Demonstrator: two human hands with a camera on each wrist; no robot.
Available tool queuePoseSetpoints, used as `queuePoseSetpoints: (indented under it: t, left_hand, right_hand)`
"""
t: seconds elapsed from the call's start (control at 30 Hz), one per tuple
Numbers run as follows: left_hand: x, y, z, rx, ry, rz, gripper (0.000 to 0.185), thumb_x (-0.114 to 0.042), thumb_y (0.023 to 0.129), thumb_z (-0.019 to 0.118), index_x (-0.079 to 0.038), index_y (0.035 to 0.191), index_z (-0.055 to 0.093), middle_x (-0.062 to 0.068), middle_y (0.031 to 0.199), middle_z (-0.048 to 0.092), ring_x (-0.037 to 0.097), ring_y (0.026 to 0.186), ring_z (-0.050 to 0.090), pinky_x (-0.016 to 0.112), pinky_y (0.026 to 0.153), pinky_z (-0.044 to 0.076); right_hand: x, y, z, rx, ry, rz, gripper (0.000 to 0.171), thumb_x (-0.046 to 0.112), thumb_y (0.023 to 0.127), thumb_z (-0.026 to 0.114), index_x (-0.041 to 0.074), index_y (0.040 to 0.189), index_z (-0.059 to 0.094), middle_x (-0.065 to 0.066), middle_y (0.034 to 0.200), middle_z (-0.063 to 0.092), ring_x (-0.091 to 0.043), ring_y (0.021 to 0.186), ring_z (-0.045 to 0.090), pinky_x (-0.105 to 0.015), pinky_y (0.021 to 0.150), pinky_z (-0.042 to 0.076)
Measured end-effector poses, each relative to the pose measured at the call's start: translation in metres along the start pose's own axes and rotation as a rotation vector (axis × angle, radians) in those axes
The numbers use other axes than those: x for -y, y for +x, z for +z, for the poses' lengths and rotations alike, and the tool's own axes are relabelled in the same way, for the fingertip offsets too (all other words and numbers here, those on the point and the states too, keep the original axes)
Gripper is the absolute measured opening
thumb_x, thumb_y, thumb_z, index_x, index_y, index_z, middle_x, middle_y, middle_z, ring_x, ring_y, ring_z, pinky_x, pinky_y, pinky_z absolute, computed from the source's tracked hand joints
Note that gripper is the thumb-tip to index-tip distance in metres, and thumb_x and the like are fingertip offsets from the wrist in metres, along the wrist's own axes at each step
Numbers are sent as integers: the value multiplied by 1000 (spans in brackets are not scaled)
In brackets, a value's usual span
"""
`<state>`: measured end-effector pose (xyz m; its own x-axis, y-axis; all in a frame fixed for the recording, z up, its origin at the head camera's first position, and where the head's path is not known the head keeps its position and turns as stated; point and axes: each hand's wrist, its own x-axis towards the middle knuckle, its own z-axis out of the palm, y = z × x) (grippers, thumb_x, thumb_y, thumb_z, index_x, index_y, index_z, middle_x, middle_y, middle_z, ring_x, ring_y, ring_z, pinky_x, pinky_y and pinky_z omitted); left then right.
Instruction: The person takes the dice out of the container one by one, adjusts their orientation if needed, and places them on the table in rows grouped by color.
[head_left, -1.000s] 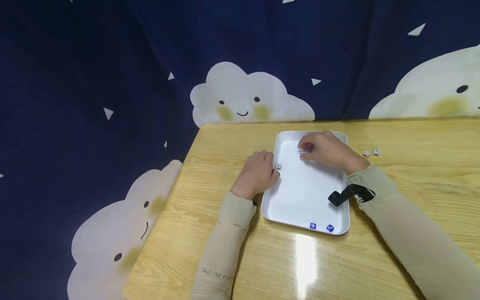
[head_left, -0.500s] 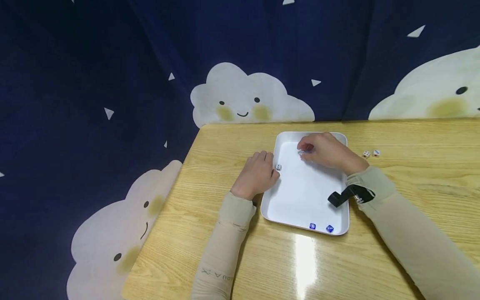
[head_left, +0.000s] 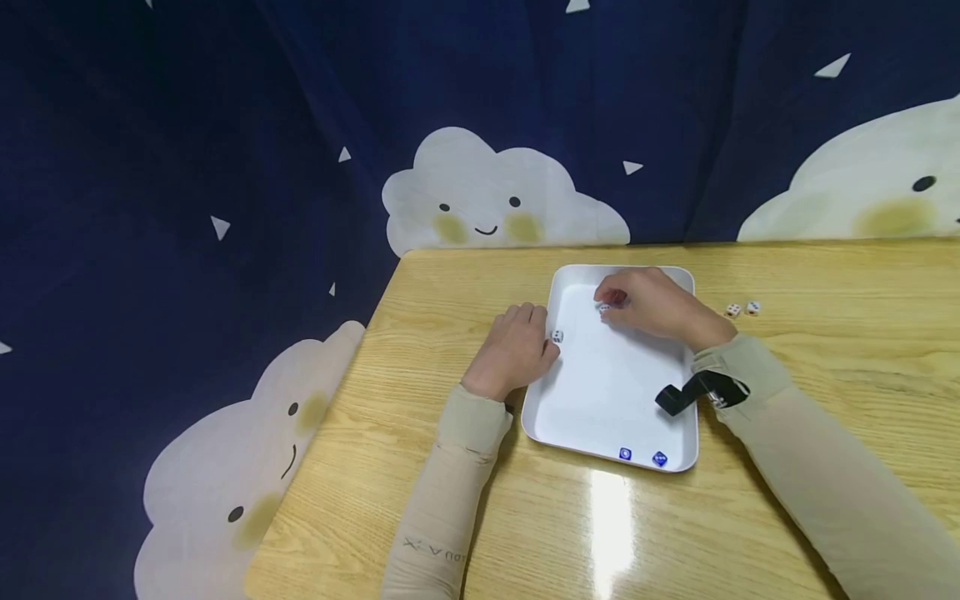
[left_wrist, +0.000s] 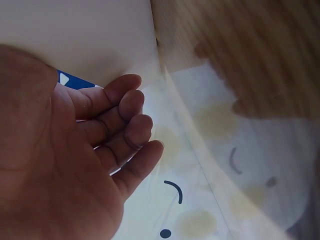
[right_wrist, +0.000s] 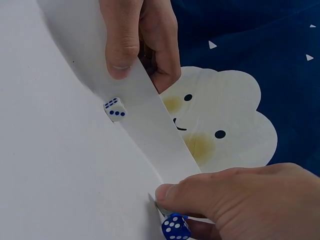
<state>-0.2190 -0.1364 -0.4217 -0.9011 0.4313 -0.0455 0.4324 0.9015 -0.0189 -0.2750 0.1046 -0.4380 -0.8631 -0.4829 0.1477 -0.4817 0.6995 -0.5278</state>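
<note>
Right now the right hand (head_left: 660, 302) pinches a blue die (right_wrist: 175, 227) between thumb and fingertips; its white pips show in the right wrist view, and it hangs just under the fingertips, low over the white tray (head_left: 607, 392). A die has no long axis, so what counts is that it sits inside this grip, over the tray's far part, while the left hand (head_left: 513, 348) is the farther of the two from it.

The left hand grips the tray's left wall, thumb curled over the rim onto the inner side and fingers bent on the outside. Just beside that thumb, on the tray floor, lies a white die (right_wrist: 115, 109) with blue pips; it is apart from the thumb but close to it, and some way off from the right fingertips. In the head view the same white die (head_left: 557, 336) lies at the tray's left edge.

Two more blue dice (head_left: 642, 455) lie at the tray's near edge, well apart from both hands and back towards the right wrist, which wears a black strap (head_left: 693, 392). Two pale dice (head_left: 742, 308) lie on the wooden table (head_left: 450, 275) outside the tray, beyond the back of the right hand. Nothing stands between the pinched die and the tray floor below it.
</note>
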Motion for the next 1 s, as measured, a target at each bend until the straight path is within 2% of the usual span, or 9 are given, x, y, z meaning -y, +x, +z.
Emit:
queuePoseSetpoints:
  t: [0.33, 0.8, 1.0]
  left_hand:
    - [0, -4, -1, -20, -16, 1, 32, -28, 99, 47, -2, 117, 57, 9, 105, 59, 26, 98, 55, 37, 87, 48]
    - [0, -2, 0, -33, -13, 27, 32, -26, 99, 47, -1, 115, 58, 9, 103, 60, 26, 96, 55, 36, 87, 48]
    - [0, -1, 0, -30, -16, 27, 33, -27, 98, 48, -1, 116, 58, 10, 102, 60, 26, 95, 56, 37, 87, 49]
  right_hand:
    - [4, 0, -2, 19, 4, -4, 23, 9, 87, 78, 8, 110, 76, -8, 100, 75, -22, 92, 65, -41, 88, 53]
    - [6, -3, -3, -38, 22, -18, 24, 11, 87, 79, 10, 111, 76, -7, 103, 78, -22, 97, 70, -44, 91, 56]
    - [10, -4, -7, -42, 15, -63, 26, 10, 88, 78, 8, 113, 75, -10, 106, 78, -25, 100, 72, -46, 91, 57]
